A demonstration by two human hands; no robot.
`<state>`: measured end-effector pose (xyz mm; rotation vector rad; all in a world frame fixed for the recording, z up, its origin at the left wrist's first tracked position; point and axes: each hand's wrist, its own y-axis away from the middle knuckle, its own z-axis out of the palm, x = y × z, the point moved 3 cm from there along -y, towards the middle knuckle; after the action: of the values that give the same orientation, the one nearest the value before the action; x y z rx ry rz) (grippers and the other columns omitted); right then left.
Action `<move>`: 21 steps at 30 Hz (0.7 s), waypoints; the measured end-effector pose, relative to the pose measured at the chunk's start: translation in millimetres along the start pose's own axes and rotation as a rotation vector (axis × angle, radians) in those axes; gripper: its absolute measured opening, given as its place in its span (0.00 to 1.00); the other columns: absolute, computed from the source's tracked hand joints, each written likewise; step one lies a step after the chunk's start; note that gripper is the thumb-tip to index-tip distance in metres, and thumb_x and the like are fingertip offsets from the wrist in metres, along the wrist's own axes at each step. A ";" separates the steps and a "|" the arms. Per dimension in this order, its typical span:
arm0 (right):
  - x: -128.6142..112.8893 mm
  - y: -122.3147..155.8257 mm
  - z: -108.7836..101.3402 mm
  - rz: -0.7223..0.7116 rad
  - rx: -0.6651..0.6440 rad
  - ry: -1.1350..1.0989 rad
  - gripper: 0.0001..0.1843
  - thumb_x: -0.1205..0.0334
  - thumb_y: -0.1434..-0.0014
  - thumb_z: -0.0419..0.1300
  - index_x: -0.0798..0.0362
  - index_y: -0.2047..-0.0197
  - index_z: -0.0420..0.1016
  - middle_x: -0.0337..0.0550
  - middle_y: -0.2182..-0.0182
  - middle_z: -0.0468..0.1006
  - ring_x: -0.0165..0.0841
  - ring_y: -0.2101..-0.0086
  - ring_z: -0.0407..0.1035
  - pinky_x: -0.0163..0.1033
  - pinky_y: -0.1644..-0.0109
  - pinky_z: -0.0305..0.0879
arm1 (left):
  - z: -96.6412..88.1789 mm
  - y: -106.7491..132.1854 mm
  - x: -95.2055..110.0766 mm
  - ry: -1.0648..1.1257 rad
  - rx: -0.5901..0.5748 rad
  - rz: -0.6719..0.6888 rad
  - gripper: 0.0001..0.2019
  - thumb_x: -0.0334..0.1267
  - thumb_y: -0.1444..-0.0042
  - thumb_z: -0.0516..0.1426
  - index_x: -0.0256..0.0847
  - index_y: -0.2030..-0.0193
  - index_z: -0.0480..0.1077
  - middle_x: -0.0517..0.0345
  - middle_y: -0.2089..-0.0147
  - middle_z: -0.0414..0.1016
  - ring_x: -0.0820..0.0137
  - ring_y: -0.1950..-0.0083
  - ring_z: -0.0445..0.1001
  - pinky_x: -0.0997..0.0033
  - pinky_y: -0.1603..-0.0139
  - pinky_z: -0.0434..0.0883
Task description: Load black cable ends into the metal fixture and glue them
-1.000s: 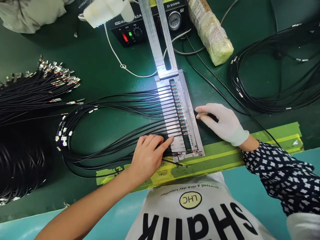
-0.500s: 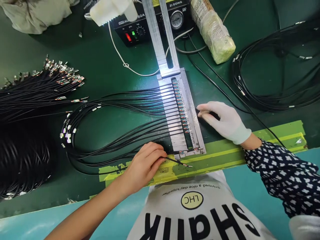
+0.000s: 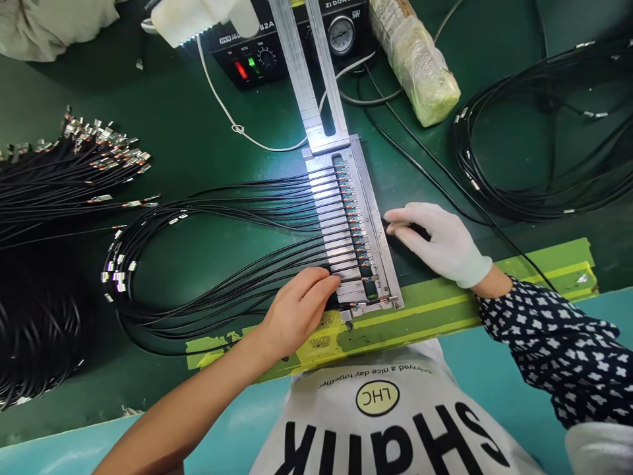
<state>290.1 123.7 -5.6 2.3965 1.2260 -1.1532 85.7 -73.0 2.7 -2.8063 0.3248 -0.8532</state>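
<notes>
A flat metal fixture (image 3: 378,244) lies on the bench, with thin black cables (image 3: 257,186) laid side by side in its grooves and their stripped ends and small connectors over its slot. My bare left hand (image 3: 301,307) is closed in a pinch on one black cable (image 3: 352,278), whose end reaches over the lower part of the slot. Two more cable ends lie just below it, near the fixture's front end. My right hand (image 3: 438,241), in a white glove, has thumb and fingers brought together beside the fixture's right edge. Anything between those fingertips is hidden.
A bundle of cables with bare connectors (image 3: 109,148) lies at left, above a thick black coil (image 3: 39,330). A black control box (image 3: 291,49), a lit lamp (image 3: 198,20) and a plastic-wrapped block (image 3: 420,72) stand behind. Looped cable (image 3: 467,158) lies right. Green-yellow tape (image 3: 445,300) lines the front edge.
My left hand has moved up and right with the cable, bringing its end from below the fixture onto the slot. My right hand stays beside the fixture's edge. The view has shifted slightly.
</notes>
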 end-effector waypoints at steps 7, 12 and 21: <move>-0.1 -0.7 -1.1 -0.005 -0.002 -0.002 0.12 0.60 0.30 0.58 0.47 0.47 0.78 0.39 0.58 0.82 0.39 0.55 0.76 0.47 0.46 0.70 | -12.6 -9.8 0.5 -0.083 -0.120 0.132 0.20 0.21 0.36 0.51 0.32 0.38 0.68 0.45 0.52 0.76 0.66 0.54 0.76 0.68 0.55 0.76; 1.6 -0.3 -0.3 0.000 0.009 0.012 0.12 0.58 0.31 0.58 0.45 0.48 0.79 0.39 0.56 0.82 0.40 0.54 0.76 0.49 0.46 0.71 | -13.2 -18.8 0.3 -0.165 -0.183 0.178 0.19 0.25 0.32 0.46 0.35 0.39 0.68 0.48 0.55 0.76 0.67 0.56 0.77 0.70 0.58 0.76; 1.5 -2.0 -0.9 -0.006 -0.013 0.002 0.11 0.60 0.31 0.58 0.47 0.49 0.79 0.39 0.60 0.81 0.38 0.58 0.75 0.47 0.48 0.69 | -14.0 -30.2 -6.7 -0.204 -0.233 0.216 0.17 0.28 0.30 0.46 0.36 0.41 0.70 0.49 0.56 0.75 0.69 0.59 0.76 0.72 0.62 0.75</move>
<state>289.7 126.3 -5.8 2.3871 1.2379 -1.1409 76.9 -43.9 18.0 -2.9617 0.7200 -0.5062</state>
